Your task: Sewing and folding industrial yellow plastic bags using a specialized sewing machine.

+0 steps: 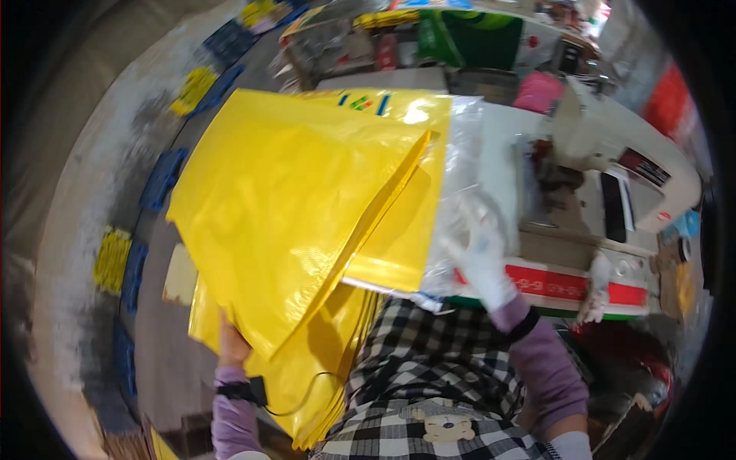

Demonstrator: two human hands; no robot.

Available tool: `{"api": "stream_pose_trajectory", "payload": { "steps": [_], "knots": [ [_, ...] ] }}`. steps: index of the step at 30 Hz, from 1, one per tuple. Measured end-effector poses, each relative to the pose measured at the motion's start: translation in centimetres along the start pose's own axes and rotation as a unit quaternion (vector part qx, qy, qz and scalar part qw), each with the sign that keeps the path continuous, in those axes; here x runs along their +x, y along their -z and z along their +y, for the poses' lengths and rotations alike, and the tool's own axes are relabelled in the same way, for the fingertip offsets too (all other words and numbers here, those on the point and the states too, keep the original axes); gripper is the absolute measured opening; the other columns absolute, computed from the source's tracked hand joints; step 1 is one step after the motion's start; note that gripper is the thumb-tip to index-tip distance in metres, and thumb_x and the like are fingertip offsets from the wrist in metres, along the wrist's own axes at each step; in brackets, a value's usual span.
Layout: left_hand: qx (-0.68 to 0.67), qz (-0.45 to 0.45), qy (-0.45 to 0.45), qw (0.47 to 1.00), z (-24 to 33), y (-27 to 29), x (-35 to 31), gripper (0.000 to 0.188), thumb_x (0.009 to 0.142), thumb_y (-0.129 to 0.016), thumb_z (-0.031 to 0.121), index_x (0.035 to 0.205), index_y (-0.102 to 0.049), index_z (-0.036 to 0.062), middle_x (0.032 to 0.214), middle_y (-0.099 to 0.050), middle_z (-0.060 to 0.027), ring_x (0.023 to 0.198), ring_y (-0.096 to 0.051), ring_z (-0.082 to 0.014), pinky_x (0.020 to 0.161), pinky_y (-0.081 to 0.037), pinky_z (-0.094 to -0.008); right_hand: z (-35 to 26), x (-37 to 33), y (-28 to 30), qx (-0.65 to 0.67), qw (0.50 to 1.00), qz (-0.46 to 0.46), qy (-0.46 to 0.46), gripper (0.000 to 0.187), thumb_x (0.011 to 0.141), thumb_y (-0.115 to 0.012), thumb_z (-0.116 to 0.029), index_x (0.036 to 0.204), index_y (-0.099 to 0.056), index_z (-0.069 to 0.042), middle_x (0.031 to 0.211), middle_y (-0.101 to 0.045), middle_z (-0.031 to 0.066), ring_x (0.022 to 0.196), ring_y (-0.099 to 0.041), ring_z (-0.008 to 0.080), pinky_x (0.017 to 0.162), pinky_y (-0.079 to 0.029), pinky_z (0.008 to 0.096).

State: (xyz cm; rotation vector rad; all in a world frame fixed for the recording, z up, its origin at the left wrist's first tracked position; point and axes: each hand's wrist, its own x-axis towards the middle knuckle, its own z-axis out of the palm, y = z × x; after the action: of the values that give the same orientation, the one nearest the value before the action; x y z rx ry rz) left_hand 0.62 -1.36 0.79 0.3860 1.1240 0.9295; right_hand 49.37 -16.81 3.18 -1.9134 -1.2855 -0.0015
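A large yellow plastic sack [284,199] is raised at a tilt in front of me, its right edge standing off the layer below. My left hand [233,343] grips its lower left edge, with most of the fingers hidden by the sack. Beneath lies another yellow sack [391,257] with a clear plastic liner [460,153] showing along its right side. My right hand [483,249], in a white glove, is over the liner's lower right part with thumb and fingers apart. A stack of yellow sacks [330,376] hangs at my lap.
A white sewing machine [621,146] stands at the right, with a dark phone [613,207] on it. A white glove [596,287] lies by the table's front edge. Blue plastic stools [162,178] line the left, some carrying yellow bundles [113,261]. A pink cloth [534,92] lies behind.
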Motion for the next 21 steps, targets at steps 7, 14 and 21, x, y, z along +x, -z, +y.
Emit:
{"api": "stream_pose_trajectory", "payload": {
  "steps": [7,14,21],
  "knots": [
    [0.030,0.208,-0.082,0.974,-3.8,13.4,-14.2,0.012,0.095,-0.061,0.019,0.091,-0.057,0.0081,0.069,-0.055,-0.0004,0.043,-0.034,-0.0065,0.041,-0.027,-0.0226,-3.2,6.7,-9.1,-0.066,0.983,-0.012,0.168,0.057,0.084,-0.065,-0.022,0.137,-0.047,-0.010,0.121,-0.056,0.0193,0.113,-0.054,0.0305,0.094,-0.045,0.0403],
    [0.053,0.354,-0.103,0.928,-8.3,32.0,-34.2,0.029,0.094,-0.059,0.015,0.121,-0.056,0.0076,0.108,-0.067,-0.0056,0.096,-0.064,-0.0207,0.080,-0.050,-0.0368,-15.9,-6.6,-16.7,0.092,0.919,-0.265,0.278,0.050,0.079,-0.052,-0.005,0.129,-0.053,-0.007,0.067,-0.062,0.0121,0.061,-0.062,0.0327,0.057,-0.049,0.0431],
    [-0.099,0.311,-0.055,0.944,-22.1,34.4,-31.0,0.050,0.097,-0.055,0.037,0.130,-0.048,0.0007,0.126,-0.058,-0.0155,0.118,-0.055,-0.0352,0.096,-0.044,-0.0588,-9.2,-11.2,-28.4,-0.058,0.915,-0.326,0.231,0.066,0.077,-0.055,-0.008,0.140,-0.046,-0.022,0.136,-0.051,0.0135,0.132,-0.037,0.0349,0.109,-0.023,0.0559]
  ]
}}
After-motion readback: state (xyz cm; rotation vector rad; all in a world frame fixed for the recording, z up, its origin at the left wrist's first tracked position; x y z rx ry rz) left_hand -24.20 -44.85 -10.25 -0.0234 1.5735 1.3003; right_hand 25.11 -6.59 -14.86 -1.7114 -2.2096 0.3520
